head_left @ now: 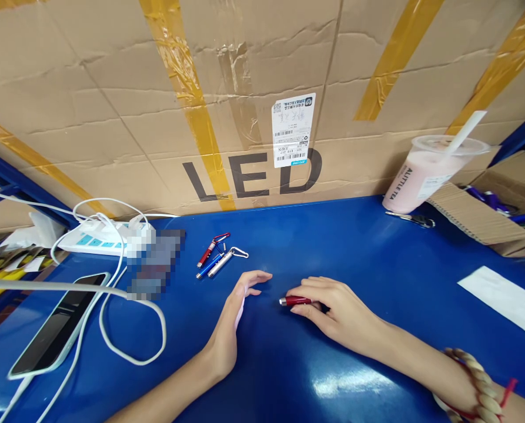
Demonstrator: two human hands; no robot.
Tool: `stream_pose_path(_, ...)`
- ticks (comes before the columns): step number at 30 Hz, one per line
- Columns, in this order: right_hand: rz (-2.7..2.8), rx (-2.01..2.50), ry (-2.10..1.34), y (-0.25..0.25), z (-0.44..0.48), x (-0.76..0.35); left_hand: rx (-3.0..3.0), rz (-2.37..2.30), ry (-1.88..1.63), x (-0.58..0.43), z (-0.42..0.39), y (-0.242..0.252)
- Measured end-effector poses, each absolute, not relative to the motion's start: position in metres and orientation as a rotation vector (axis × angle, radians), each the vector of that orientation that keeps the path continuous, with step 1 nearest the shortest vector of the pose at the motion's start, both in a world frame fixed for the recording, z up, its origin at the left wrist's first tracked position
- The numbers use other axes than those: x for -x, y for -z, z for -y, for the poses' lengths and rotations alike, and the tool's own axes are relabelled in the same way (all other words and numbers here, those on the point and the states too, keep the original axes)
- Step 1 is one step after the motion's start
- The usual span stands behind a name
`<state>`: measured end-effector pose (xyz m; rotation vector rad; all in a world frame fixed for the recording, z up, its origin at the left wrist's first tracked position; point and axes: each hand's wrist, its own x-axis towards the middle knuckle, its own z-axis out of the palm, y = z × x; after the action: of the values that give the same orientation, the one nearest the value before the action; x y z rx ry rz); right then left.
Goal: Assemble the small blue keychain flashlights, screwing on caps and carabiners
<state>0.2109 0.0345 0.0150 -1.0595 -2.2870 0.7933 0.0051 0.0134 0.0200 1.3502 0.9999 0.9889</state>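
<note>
- The step in hand seems to be handling the red penlight (296, 300): the right hand (339, 308) pinches its barrel between thumb and fingers, over the middle of the counter (271, 235).
- The left hand (236, 305) is spread in a loose curve, palm toward the penlight, with nothing visible in it.
- The next move probably calls for a steady pinch, as the slim, glossy barrel could roll or slip.
- The penlight's bare end is silvery and metallic; whether it touches the counter, I cannot tell.
- Beyond the left hand lie a red light (207, 254), a blue light (209, 267) and a silver light (220, 265), slim cylinders, the red and silver ones with looped clips.
- The counter is smooth, reflective blue; the carton (112, 88) behind is creased cardboard with shiny tape.
</note>
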Motion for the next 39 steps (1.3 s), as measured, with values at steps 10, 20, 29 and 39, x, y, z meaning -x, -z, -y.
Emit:
stream_pose_path(10,2.301,1.064,-0.784,-0.0151,-0.0345,-0.2129,-1.412,-1.039,-0.958,-0.0023,-0.0125,-0.0200)
stream_pose_path(20,2.327,1.083,-0.744,-0.0144,-0.0371,-0.2125,-1.435,-1.042,-0.961,-0.0012,-0.0128,-0.0179)
stream_pose_path(29,2.391,0.969,-0.734,-0.0138,-0.0374,-0.2148,-1.434,-1.031,-0.970,-0.0006,-0.0128,-0.0166)
stream_pose_path(39,2.384,1.020,-0.733,-0.0144,-0.0379,-0.2139,-1.437,-1.036,-0.950,0.0001,-0.0135,-0.0161)
